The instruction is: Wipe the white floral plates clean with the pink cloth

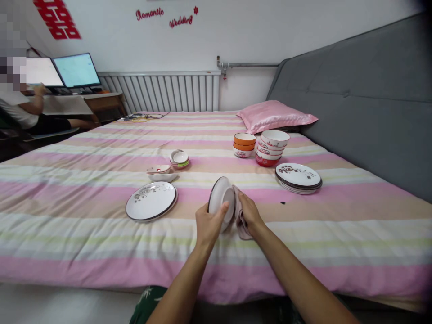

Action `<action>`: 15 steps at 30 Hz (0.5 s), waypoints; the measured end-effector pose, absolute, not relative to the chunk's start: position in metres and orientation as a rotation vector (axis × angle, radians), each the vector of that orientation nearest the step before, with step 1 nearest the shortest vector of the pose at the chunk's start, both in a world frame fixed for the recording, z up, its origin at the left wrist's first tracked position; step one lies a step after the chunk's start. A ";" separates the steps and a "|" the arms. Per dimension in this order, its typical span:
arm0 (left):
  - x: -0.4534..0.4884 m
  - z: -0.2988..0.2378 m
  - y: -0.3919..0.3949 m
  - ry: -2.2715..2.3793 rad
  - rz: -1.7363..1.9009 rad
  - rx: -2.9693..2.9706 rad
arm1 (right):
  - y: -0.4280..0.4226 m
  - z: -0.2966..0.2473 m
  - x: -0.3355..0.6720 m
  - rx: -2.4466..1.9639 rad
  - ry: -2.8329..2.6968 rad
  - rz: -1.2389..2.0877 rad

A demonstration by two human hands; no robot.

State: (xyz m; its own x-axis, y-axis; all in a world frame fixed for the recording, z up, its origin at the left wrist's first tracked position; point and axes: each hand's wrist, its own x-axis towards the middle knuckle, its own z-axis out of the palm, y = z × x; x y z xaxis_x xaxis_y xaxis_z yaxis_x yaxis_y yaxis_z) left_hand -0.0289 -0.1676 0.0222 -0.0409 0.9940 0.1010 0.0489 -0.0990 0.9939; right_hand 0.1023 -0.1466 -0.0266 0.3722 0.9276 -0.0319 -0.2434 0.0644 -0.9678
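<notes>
A white plate with a dark rim (219, 198) is held on edge above the bed, its underside turned toward my right. My left hand (209, 225) grips it by the lower left side, thumb lying on the underside. In my right hand (250, 211) is a crumpled greyish-pink cloth (241, 222), pressed against the plate's right side. To the left lies a small stack of white plates with a dark rim and flower print (151, 200). On the right is a taller stack of similar plates (299, 175).
Stacked orange and white bowls (244, 140) and red-patterned bowls (270, 148) stand near a pink pillow (275, 114). Small dishes (178, 157) and boat-shaped dishes (161, 174) sit left of centre. Cables (141, 117) lie at the bed's far edge. A person (23, 108) sits by monitors.
</notes>
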 end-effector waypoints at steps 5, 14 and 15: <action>-0.035 0.023 -0.160 1.302 1.380 1.030 | -0.146 -0.027 0.108 -1.149 -0.483 1.083; -0.051 0.033 -0.160 1.460 1.652 1.665 | -0.137 -0.033 0.137 -0.951 -0.263 1.078; -0.054 0.033 -0.159 1.435 1.618 1.792 | -0.135 -0.035 0.144 -0.939 -0.306 1.027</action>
